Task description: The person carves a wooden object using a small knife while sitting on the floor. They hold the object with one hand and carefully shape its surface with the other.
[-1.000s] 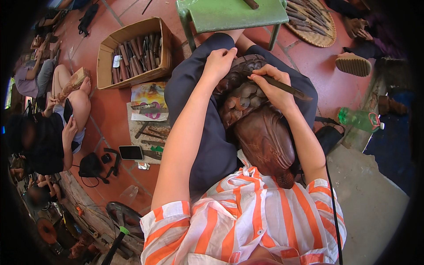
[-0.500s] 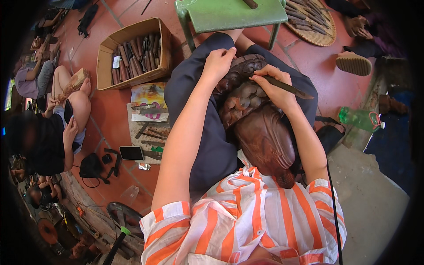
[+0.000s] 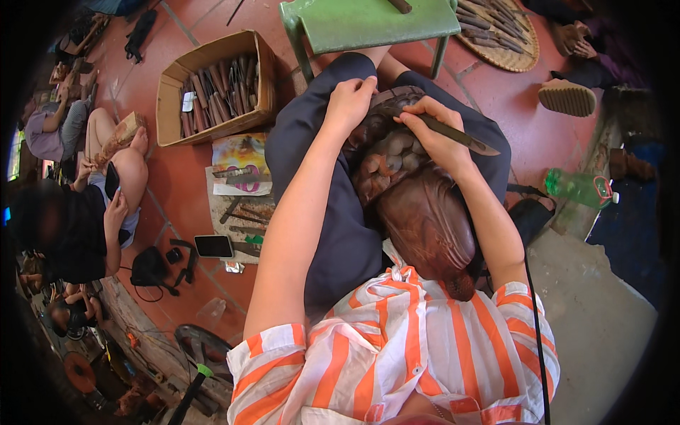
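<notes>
Between my knees and against my striped shirt lies a dark brown wood carving (image 3: 426,216), with rounded bumps at its far part and a smooth, broad near part. My left hand (image 3: 349,106) is closed on the far left edge of the carving, its fingertips partly hidden. In my right hand (image 3: 438,134) is a dark carving knife (image 3: 464,137), held like a pen. Its pointed blade sticks out to the right behind the hand. The other end, by my fingertips, is close to the bumps, and I cannot tell whether it touches them.
A cardboard box (image 3: 265,88) of wood-handled tools stands at the far left. Ahead is a green stool (image 3: 375,28), beside a woven tray (image 3: 525,65) of tools. Loose tools, a phone (image 3: 213,246) and a seated person (image 3: 71,219) are left; a green bottle (image 3: 577,188) lies right.
My right hand has shifted slightly away from me and to the left over the carving, with the knife in it. The left hand stays put.
</notes>
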`<state>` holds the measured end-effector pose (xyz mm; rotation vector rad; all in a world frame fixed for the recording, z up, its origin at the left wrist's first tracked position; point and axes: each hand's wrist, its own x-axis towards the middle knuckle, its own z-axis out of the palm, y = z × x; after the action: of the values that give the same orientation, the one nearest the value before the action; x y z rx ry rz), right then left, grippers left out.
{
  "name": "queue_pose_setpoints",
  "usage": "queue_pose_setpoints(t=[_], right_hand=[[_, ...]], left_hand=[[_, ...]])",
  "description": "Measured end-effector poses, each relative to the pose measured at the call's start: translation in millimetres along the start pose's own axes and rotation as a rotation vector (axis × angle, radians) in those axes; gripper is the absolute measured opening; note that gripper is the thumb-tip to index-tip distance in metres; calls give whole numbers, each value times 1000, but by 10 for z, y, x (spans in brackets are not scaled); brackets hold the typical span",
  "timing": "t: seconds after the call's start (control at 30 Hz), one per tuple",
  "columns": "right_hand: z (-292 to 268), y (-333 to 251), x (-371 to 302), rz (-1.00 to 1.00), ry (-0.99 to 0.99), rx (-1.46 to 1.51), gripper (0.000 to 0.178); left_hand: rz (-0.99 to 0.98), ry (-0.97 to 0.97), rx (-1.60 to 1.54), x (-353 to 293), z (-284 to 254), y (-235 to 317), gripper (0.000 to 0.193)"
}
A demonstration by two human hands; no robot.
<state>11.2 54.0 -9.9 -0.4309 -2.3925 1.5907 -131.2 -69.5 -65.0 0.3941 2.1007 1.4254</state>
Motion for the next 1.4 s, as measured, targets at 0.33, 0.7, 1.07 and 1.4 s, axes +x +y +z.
queue_pose_setpoints(t=[0.33,0.7,1.07,1.4], right_hand=[[-2,-30,-40,80,-11,220,14],[-39,-13,-23,115,-7,102,14],[67,-18,94,104,-32,246,14],[-35,-42,-27,152,-2,192,14]], left_hand=[[-7,7,10,41,11,-10,45],[-13,4,-4,23,-1,-23,44],[-22,35,6,45,28,9,47],[-8,54,19,17,51,-29,47]])
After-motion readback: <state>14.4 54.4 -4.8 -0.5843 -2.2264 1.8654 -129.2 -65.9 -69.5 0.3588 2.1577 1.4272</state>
